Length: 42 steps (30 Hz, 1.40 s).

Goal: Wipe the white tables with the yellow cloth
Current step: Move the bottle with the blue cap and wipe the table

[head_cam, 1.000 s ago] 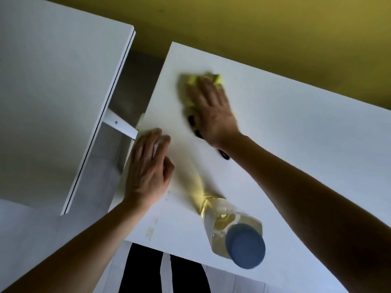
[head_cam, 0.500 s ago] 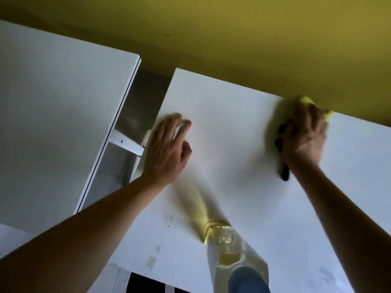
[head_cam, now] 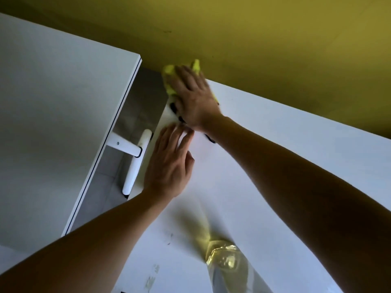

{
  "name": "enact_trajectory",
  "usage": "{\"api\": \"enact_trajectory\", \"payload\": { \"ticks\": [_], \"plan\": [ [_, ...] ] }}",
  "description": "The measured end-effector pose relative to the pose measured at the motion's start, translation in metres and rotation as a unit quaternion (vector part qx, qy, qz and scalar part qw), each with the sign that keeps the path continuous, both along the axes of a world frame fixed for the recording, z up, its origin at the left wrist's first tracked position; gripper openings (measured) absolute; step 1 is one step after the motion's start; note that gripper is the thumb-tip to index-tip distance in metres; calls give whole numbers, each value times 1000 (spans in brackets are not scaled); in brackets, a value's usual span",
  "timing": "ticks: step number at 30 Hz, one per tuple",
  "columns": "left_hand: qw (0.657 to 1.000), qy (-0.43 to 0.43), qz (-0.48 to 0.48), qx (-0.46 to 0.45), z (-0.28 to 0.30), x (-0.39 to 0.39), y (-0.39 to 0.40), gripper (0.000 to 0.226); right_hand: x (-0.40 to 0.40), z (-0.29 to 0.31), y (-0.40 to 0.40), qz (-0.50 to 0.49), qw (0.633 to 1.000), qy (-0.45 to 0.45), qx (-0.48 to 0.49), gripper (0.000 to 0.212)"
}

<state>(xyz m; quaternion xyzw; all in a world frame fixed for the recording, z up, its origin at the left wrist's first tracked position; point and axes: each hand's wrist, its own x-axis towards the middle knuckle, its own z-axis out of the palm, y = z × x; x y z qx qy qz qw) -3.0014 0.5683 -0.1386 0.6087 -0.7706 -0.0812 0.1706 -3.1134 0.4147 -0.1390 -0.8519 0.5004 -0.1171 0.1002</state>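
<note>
Fingers of right hand (head_cam: 194, 98) flat on yellow cloth (head_cam: 170, 81), left hand (head_cam: 169, 163) spread on white table (head_cam: 275, 166), yellow wall (head_cam: 275, 39)

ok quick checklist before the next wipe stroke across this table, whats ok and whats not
1. Yellow cloth under the right hand: ok, the hand presses it at the table's far left corner.
2. Cloth fully on the right table: not ok, part of it overhangs the corner.
3. Left hand bracing the table: ok, it rests flat near the left edge.
4. Stroke path clear: not ok, the left hand lies just in front of the right.
5. Bottle out of the way: ok, it stands at the near edge.
6. Marks near the front edge wiped: not ok, smudges show there.
</note>
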Motion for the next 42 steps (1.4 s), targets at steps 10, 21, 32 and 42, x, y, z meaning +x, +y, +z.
{"api": "enact_trajectory", "payload": {
  "ticks": [10, 21, 32, 42],
  "plan": [
    [999, -14, -23, -21, 4, 3, -6, 47, -165, -10, 59, -260, 963, -66, -7, 63],
    [999, -19, -24, -29, 6, -2, -3, 48, -263, -5, 126, -459, 887, -55, -12, 66],
    [998, -19, -54, -24, 7, 2, -5, 47, -88, -6, 88, -137, 989, -48, 2, 66],
    [982, -59, -177, 40, 23, -21, 1, 54, -331, -2, 153, -482, 874, -56, 18, 64]
  ]
}}
